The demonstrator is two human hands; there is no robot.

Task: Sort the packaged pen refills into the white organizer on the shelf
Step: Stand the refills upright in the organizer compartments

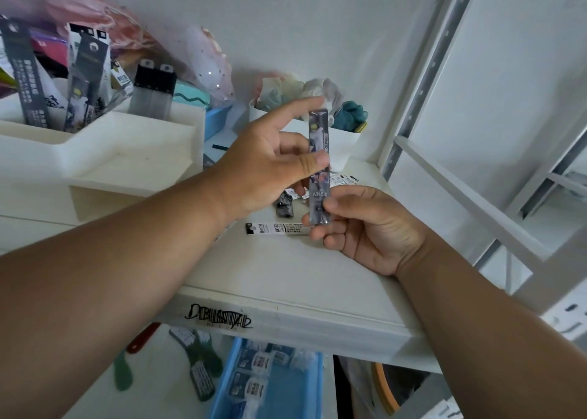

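White organizer [133, 152] is sitting at the left of the shelf [286, 279], its back compartments already standing full of upright refill packs [81, 78], its low front tray bare. Left hand [266, 161] is pinching the held refill pack [319, 164] near mid-length between thumb and fingers, index finger lying straight up beside its top. Pack is standing upright in the air, above the shelf and well right of the organizer. Right hand [368, 228] is pinching the pack's bottom end. More loose packs [279, 229] are lying flat on the shelf just behind the hands. Judgement: the pack is being read or passed between hands; good practice would be matching its print to the like packs, letting the right hand go, then carrying it leftward upright and lowering it bottom-first into that compartment.
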